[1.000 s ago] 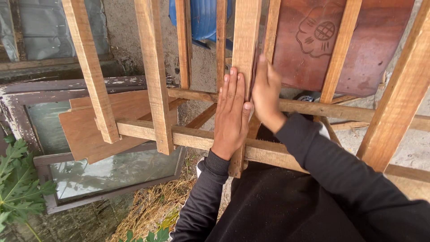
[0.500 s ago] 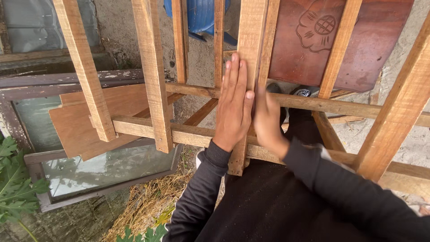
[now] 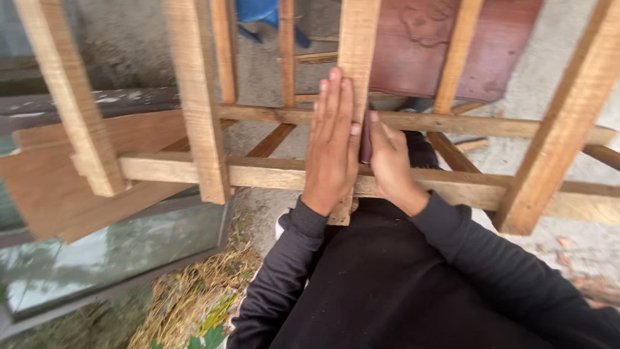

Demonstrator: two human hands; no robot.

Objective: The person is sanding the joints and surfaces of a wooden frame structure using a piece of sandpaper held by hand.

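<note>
An upturned wooden frame of pale legs and rails [image 3: 258, 174] fills the view. My left hand [image 3: 332, 142] lies flat on one upright leg [image 3: 358, 39], fingers straight and together, where the leg crosses the near rail. My right hand [image 3: 391, 165] is pressed against the right side of that same leg. It pinches a small dark brown sheet [image 3: 366, 139] between its fingers and the wood. Both black sleeves reach up from the bottom of the view.
A reddish-brown board [image 3: 452, 52] leans at the back right. A plywood piece [image 3: 58, 174] and a framed glass pane [image 3: 97, 258] lie at the left, with dry straw [image 3: 194, 297] below. Something blue [image 3: 258, 10] shows at the top. Concrete ground lies at the right.
My right hand has slid down the side of the leg, from above the far rail to beside my left palm. My left hand has stayed flat on the leg.
</note>
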